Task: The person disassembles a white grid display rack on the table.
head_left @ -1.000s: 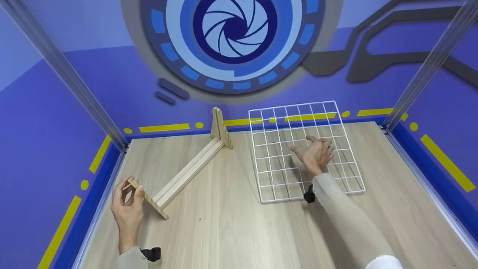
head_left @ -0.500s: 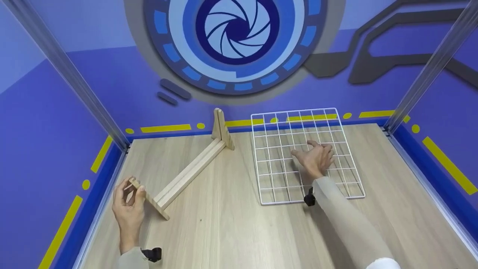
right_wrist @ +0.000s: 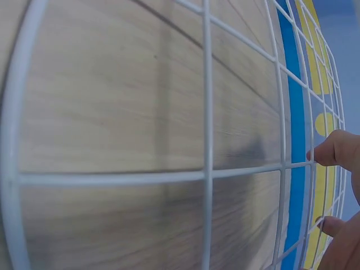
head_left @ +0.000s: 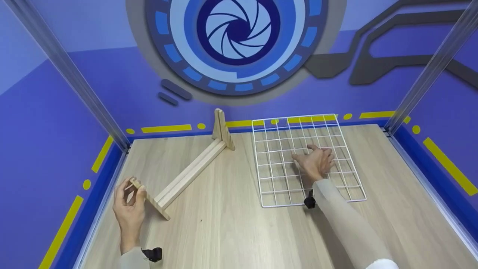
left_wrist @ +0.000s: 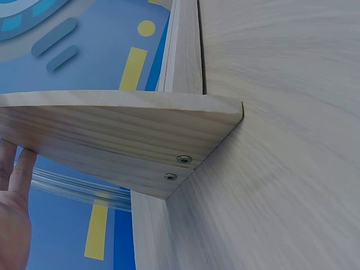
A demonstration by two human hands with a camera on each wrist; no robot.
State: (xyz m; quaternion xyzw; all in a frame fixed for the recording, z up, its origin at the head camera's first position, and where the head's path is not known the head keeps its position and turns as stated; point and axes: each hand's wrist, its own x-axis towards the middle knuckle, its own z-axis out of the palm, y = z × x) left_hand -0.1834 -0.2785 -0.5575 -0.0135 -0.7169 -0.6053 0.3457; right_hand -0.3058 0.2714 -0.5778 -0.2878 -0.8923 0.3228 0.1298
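Observation:
At the left, a wooden stand [head_left: 190,175] lies slantwise on the table, with two lengthwise rails joining an upright end piece at each end. My left hand [head_left: 129,211] pinches the top of the near end piece [head_left: 153,202] between thumb and fingers. In the left wrist view, two screw heads [left_wrist: 184,160] show low on that end piece [left_wrist: 124,132]. A white wire grid panel [head_left: 283,206] tilts at the right, its far edge higher than the near one. Over its middle, my right hand [head_left: 315,162] grips the wires, thumb at a wire [right_wrist: 298,165] in the right wrist view.
The far end piece [head_left: 219,129] of the stand rises close to the patterned back wall [head_left: 93,82]. Metal posts [head_left: 429,67] stand at the back corners. Bare wooden tabletop [head_left: 231,231] lies between the stand and the grid and in front of them.
The far edge of the grid panel has sunk, so the panel lies flatter, and my right hand has moved slightly down with it. My left hand keeps its hold on the end piece.

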